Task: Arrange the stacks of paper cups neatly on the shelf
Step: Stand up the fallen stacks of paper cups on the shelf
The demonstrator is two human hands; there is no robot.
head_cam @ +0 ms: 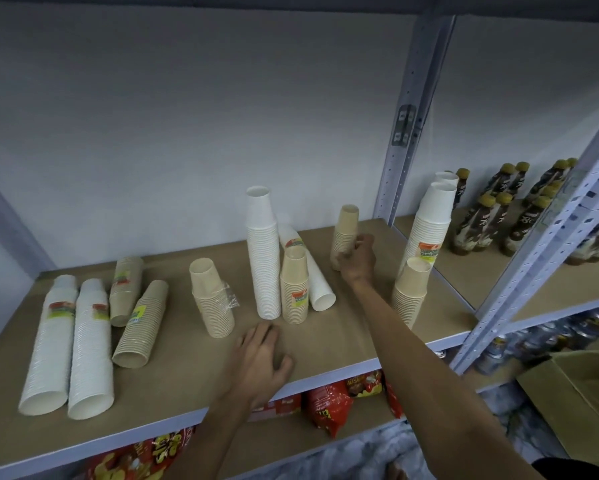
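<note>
From the head camera I look down on the brown shelf [343, 341] where the paper cups sit. My right hand [357, 259] reaches to the back and is closed around the lower part of a small tan stack [346, 225], which stands upside down. My left hand [260, 362] lies flat near the front edge, fingers spread, holding nothing.

At the far left two long white stacks [67, 344] lie side by side on the shelf, open mouths toward me, each in clear wrap with a label. Just beside them two tan stacks lie down as well: one further back [126, 289], one nearer [142, 323] with its mouth facing me. In the middle a short tan stack [213, 299] stands inverted with loose plastic wrap [230, 297] at its side. Right of it a tall white stack [263, 254] stands upright, touching a labelled tan stack [294, 285] in front of it. Behind those a white stack [308, 271] leans at a slant, its open end resting on the shelf.

By the metal upright [409, 126], tall white stacks [429, 220] stand at the right end, a short tan stack [410, 289] just in front of them. On the neighbouring shelf stand dark bottles [488, 216] with yellow caps. Below, red snack bags [329, 407] fill the lower shelf, and a cardboard box [575, 400] sits open at the lower right; I cannot tell what is in it.
</note>
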